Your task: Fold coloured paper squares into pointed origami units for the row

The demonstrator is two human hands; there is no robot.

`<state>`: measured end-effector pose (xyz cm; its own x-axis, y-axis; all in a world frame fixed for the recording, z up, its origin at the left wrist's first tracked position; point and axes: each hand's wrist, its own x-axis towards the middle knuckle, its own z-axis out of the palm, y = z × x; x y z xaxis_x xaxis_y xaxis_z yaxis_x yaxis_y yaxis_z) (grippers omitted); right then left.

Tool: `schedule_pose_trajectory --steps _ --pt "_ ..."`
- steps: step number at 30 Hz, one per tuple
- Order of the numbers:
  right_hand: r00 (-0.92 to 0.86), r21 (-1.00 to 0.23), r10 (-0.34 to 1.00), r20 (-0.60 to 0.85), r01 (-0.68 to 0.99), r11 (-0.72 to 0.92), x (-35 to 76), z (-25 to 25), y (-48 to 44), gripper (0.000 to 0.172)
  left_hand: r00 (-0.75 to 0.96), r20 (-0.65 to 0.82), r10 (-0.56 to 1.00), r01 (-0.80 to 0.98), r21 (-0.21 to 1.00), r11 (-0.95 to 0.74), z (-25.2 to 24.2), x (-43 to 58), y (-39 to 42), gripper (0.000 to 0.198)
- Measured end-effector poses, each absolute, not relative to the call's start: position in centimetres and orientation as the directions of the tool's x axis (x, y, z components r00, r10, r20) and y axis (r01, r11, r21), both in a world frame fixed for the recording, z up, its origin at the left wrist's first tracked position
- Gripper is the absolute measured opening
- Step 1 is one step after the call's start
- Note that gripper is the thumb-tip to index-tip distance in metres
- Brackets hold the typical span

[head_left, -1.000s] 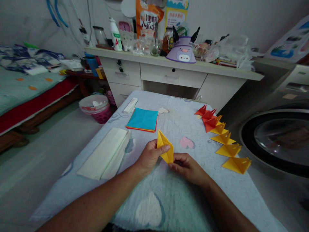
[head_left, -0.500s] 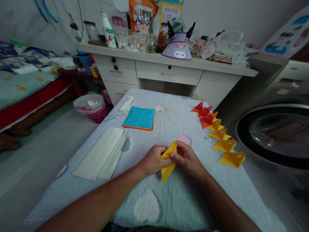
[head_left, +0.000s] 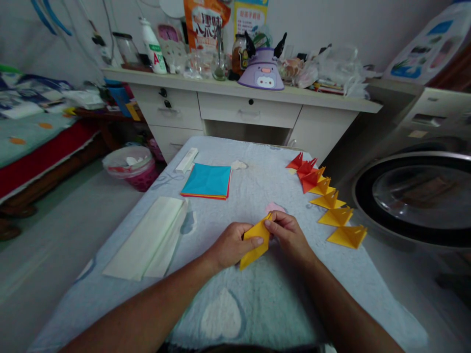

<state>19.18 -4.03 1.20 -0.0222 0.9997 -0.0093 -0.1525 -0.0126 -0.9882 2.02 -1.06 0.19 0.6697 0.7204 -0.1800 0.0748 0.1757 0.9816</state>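
Between my hands is a folded piece of yellow origami paper (head_left: 256,240), held just above the cloth and tilted up to the right. My left hand (head_left: 231,245) grips its left side, the thumb lying across the front face. The thumb and fingers of my right hand (head_left: 289,234) pinch its upper right corner. Farther off to the right, a row of folded yellow paper pieces (head_left: 334,215) and red paper pieces (head_left: 307,171) stands on the table. A stack of square paper (head_left: 207,180), blue on top, lies beyond my left hand.
A folded pale sheet (head_left: 149,240) lies at the left on the cloth-covered table (head_left: 253,181), with a white narrow box (head_left: 187,160) behind it. A pink bin (head_left: 142,179) stands on the floor at left, a washing machine (head_left: 415,191) at right. Behind is a cluttered desk (head_left: 221,100).
The yellow paper has turned so its broader face shows. My left thumb now lies across it, and my right fingers have shifted up to its top corner. The view has swung slightly right.
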Motion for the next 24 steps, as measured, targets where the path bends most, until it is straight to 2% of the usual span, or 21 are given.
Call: schedule_pose_trajectory --steps 8,13,15,19,24 --pt "0.072 -0.98 0.997 0.034 -0.191 0.047 19.6 0.4 -4.0 0.024 0.672 -0.187 0.716 0.059 0.978 0.2 0.0 2.1 -1.0 0.035" --pt "0.186 -0.962 0.981 0.057 -0.254 0.104 20.1 1.1 -4.1 0.021 0.656 -0.239 0.716 0.149 0.971 0.187 -0.3 2.0 -1.1 0.034" --pt "0.127 -0.961 0.992 0.028 -0.268 0.061 20.2 1.2 -4.1 0.018 0.659 -0.237 0.714 0.153 0.971 0.182 -0.3 2.0 -1.1 0.035" --pt "-0.106 -0.975 0.994 -0.034 -0.216 -0.056 19.5 1.1 -4.3 0.027 0.666 -0.218 0.714 0.132 0.976 0.174 -0.2 2.2 -1.1 0.035" --pt "-0.108 -0.983 0.99 -0.085 -0.15 -0.101 18.7 1.2 -4.5 0.03 0.675 -0.154 0.721 0.107 0.988 0.11 -0.4 2.3 -1.2 0.033"
